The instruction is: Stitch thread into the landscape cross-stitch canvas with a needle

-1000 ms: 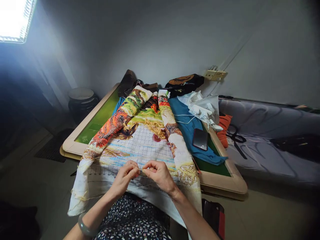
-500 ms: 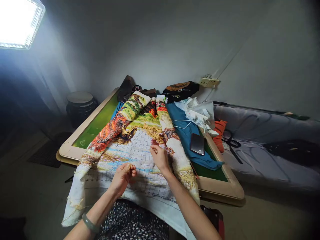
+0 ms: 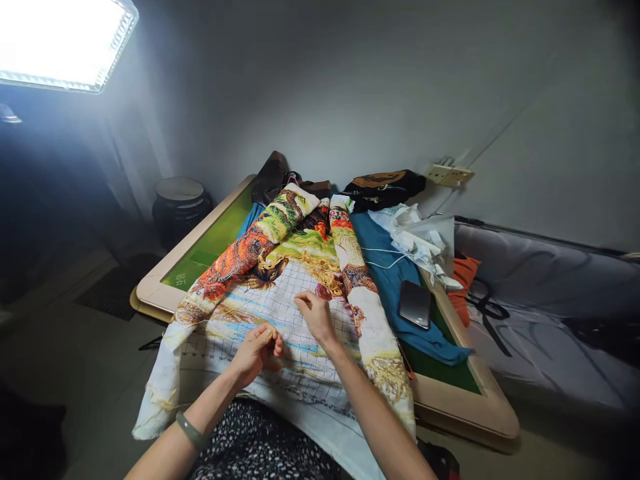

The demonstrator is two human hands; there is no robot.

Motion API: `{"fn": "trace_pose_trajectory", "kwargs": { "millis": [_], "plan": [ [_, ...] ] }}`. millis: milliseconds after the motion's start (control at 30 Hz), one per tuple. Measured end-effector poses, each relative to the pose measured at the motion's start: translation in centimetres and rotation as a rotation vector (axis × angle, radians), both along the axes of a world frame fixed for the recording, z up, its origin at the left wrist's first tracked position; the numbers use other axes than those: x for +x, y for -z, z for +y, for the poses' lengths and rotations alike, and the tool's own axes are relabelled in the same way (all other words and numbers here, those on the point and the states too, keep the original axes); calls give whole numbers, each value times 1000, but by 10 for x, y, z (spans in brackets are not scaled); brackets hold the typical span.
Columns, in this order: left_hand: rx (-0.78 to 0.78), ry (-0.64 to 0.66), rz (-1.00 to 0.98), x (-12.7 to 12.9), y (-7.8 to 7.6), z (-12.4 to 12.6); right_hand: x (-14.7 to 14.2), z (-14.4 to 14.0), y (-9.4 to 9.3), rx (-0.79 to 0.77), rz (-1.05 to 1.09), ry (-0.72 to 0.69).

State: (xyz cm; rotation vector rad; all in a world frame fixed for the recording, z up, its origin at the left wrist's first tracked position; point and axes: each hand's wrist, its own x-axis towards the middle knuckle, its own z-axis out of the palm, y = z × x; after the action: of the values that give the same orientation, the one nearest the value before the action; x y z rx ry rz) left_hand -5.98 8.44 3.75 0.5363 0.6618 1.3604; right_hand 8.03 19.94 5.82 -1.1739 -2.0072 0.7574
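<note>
**Two hands at work on a cross-stitch canvas spread over a crowded worktop**

A person's left hand point(image 3: 257, 350) rests on the near part of a large cross-stitch canvas point(image 3: 280, 303), its fingers point(image 3: 273, 337) curled together in a narrow pinch; whatever they hold is too fine to make out. The right hand point(image 3: 313, 313) lies further up the gridded, unstitched middle of the cloth, fingers drawn close, tips touching the fabric; whether they grip a needle or thread cannot be told. A green bangle point(image 3: 190, 430) sits on the left wrist.

The canvas runs from the person's lap up across the worktop point(image 3: 165, 283), whose pale raised rim frames a green surface. Both side edges of the cloth are rolled inward into thick stitched rolls; the left roll hangs over the near rim toward the floor. Bare green surface shows only along the left side, between the canvas and the rim.

On the right, a blue cloth point(image 3: 385, 273) lies just beside the right roll, with a dark phone point(image 3: 415, 305) on it and a white cable point(image 3: 380, 257) trailing across. Crumpled white material point(image 3: 415, 237) and a dark bag point(image 3: 383, 187) crowd the far right corner. An orange item point(image 3: 465, 273) is wedged between the rim and a grey bed point(image 3: 540, 280). A dark pot point(image 3: 177, 203) stands on the floor by the wall, beneath a bright lamp panel point(image 3: 60, 40).
</note>
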Motion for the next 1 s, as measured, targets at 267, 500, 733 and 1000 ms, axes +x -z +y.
{"fn": "trace_pose_trajectory", "kwargs": {
  "millis": [267,500,733,1000],
  "plan": [
    [-9,51,28,-3,-1,-2,1,-57,-24,37,-138,-350],
    [-56,69,36,-5,1,-3,2,-60,-28,90,-273,-346],
    [-51,53,50,-4,-3,-3,3,-62,-28,124,-380,-335],
    [-54,54,53,-3,-5,-3,3,-65,-32,191,-475,-327]
  ]
}}
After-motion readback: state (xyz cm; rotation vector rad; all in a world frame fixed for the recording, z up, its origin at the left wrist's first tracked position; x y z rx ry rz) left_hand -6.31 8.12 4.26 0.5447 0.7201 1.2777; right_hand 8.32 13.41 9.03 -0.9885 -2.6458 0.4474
